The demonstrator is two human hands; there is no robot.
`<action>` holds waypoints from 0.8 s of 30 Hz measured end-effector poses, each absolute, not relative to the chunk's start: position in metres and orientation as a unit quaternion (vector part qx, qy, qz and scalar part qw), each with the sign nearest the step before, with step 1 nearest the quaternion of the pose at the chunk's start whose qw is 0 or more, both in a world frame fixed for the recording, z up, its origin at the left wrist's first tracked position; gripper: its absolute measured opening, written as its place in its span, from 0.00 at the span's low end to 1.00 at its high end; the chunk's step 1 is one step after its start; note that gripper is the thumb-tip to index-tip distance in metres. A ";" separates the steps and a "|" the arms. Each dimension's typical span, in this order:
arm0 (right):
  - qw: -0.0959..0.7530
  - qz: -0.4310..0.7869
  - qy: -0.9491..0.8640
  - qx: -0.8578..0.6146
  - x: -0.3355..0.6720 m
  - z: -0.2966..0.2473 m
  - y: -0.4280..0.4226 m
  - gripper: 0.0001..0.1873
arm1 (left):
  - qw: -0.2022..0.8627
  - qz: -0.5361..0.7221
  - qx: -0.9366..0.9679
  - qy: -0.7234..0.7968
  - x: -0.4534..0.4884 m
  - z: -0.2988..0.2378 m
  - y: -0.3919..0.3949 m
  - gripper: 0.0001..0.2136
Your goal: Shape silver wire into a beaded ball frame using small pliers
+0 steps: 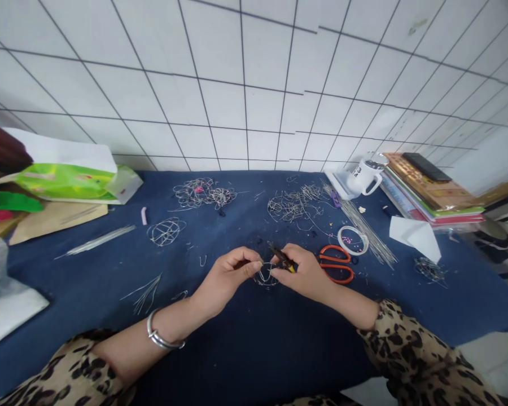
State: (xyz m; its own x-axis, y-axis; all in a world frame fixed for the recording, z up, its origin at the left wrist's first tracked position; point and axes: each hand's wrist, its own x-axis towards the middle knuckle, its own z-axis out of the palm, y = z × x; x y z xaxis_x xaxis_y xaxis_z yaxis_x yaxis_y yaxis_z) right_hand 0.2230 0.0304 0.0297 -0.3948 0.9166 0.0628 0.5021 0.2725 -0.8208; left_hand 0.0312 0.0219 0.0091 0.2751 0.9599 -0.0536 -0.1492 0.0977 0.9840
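Observation:
My left hand (pixel 226 279) pinches a bent wire piece (pixel 267 282), roughly ring-shaped, between thumb and fingertips above the blue cloth. In my right hand (pixel 308 275) is a small pair of pliers (pixel 284 259) with dark and yellow handles, its tip pointing up and away from me. The right thumb and fingertips are close to the wire's right side; whether they touch it I cannot tell. Just right of that hand lie scissors (pixel 337 273) with orange handles. A small U-shaped wire (pixel 202 261) rests left of my left hand.
Tangled wire heaps (pixel 294 204) lie toward the wall, with a wire ball (pixel 166 231) at left. Straight wires (pixel 370 234) and a white ring dish (pixel 366 243) with pink beads are at right. A white mug (pixel 366 176) stands beside stacked books (pixel 432 194). Green packaging (pixel 68 180) sits at left.

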 end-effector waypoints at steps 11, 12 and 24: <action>0.289 0.391 -0.741 -0.463 0.216 0.031 0.037 0.02 | 0.630 0.432 0.507 0.399 0.030 0.011 0.024 0.06; 0.288 0.398 -0.737 -0.464 0.216 0.032 0.038 0.03 | 0.630 0.432 0.508 0.399 0.030 0.011 0.025 0.06; 0.293 0.414 -0.740 -0.442 0.214 0.031 0.039 0.01 | 0.623 0.430 0.516 0.401 0.030 0.005 0.026 0.06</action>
State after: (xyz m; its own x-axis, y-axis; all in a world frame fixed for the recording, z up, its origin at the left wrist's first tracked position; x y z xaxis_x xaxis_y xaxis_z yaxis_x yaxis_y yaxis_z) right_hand 0.2137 0.0387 0.0309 -0.4379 0.8965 0.0672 0.4118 0.2664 -0.8714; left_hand 0.0301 0.0258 0.0054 0.3071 0.9500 -0.0562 -0.1222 0.0979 0.9877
